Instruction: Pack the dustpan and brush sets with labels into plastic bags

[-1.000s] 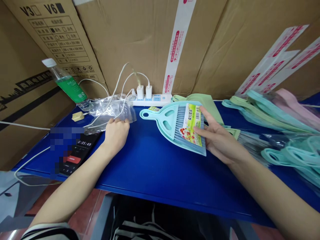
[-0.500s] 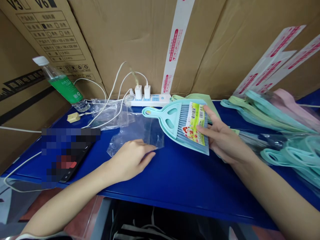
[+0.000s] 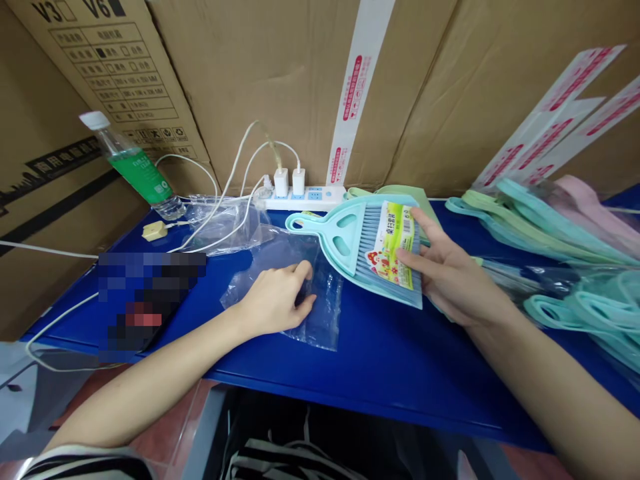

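- Holding a teal dustpan-and-brush set [image 3: 340, 233] up in the right hand [image 3: 453, 277], clamped between thumb and fingers, its lower corner just above the blue table [image 3: 380, 373], in front of and to the right of the power strip [image 3: 305, 198].
- The left hand [image 3: 273, 300] lies open and flat on a clear plastic bag [image 3: 325, 317], not gripping it; the bag sits in front of the power strip, with its corner just beside the dustpan.
- Open blue surface runs between the bag and the table's near edge, and under the dustpan-and-brush set.
- A second, crumpled plastic bag [image 3: 225, 227] lies left of the power strip, under white charging cables [image 3: 215, 213].
- Further left stands a tilted water bottle [image 3: 133, 167] with a green label, and a pixelated phone [image 3: 150, 300] lies near the table's edge.
- Right of the power strip, bagged dustpans [image 3: 550, 233] in teal, green and pink are heaped.
- Writing: the set's paper label [image 3: 393, 247] has Chinese print and a barcode; a cardboard carton [image 3: 100, 73] behind shows "V3", "V6" and a printed chart.
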A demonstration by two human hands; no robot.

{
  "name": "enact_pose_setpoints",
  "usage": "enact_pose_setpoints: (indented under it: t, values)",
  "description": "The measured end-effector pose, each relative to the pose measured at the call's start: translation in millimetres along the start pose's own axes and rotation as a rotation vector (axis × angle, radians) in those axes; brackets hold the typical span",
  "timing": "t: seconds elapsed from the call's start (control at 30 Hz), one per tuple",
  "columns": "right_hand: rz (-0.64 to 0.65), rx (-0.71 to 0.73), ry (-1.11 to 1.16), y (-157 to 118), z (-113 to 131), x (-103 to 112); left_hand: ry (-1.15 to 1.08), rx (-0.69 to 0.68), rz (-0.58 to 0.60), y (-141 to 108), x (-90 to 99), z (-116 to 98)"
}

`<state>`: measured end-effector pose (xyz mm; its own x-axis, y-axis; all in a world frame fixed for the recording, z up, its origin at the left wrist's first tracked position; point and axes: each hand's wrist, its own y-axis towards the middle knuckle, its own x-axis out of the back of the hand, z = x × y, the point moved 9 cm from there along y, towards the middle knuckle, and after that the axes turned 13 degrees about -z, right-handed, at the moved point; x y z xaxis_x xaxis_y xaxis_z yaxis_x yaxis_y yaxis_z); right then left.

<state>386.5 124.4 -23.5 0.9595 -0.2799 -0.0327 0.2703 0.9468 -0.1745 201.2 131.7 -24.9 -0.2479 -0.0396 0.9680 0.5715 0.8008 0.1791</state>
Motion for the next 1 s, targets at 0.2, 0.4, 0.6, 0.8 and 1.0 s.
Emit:
enact_pose_setpoints:
  t: [0.2,0.4,0.6,0.8,1.0]
  values:
    - [-0.053,-0.042,0.003,-5.0,8.6,3.5,-0.004,0.058,0.042,0.9,-4.9,-4.0]
    - [-0.115,-0.103,-0.004,-3.8,5.2,17.6,0.057,0.068,0.095,1.5,-8.7,-4.1]
    - [-0.179,-0.138,-0.009,-1.4,-1.2,31.8,0.022,0.085,0.072,1.2,-7.6,-0.6]
    - [-0.066,-0.104,-0.04,-2.2,-3.9,22.4,0.081,0.125,0.093,3.3,-8.6,4.2]
    - [-0.132,-0.144,-0.087,-1.7,-6.6,31.5,0.112,0.084,0.108,4.2,-8.5,3.5]
